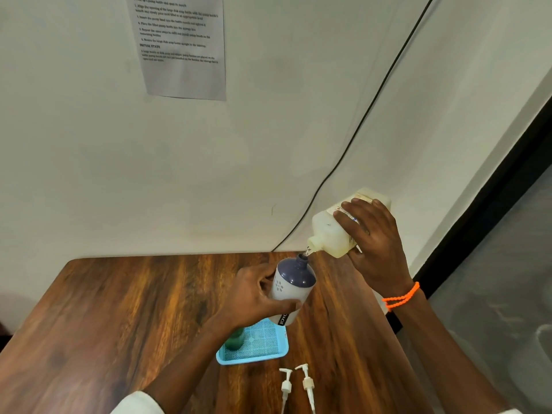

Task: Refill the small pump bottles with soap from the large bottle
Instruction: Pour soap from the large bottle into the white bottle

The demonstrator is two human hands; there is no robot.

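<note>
My left hand (252,297) grips a small white bottle with a dark blue top (294,283), held above the table with its open neck tilted up to the right. My right hand (375,243) holds the large pale yellow soap bottle (333,231) tipped over, its mouth just above the small bottle's neck. A thin clear stream runs between the two openings. Two white pump heads (295,386) lie on the table near its front edge. A small green bottle (234,340) stands in the blue tray (263,346), partly hidden by my left wrist.
The wooden table (119,318) stands against a white wall. A black cable (358,130) runs down the wall to the table's back edge. A printed instruction sheet (182,46) hangs on the wall. A dark-framed glass panel (493,264) is to the right.
</note>
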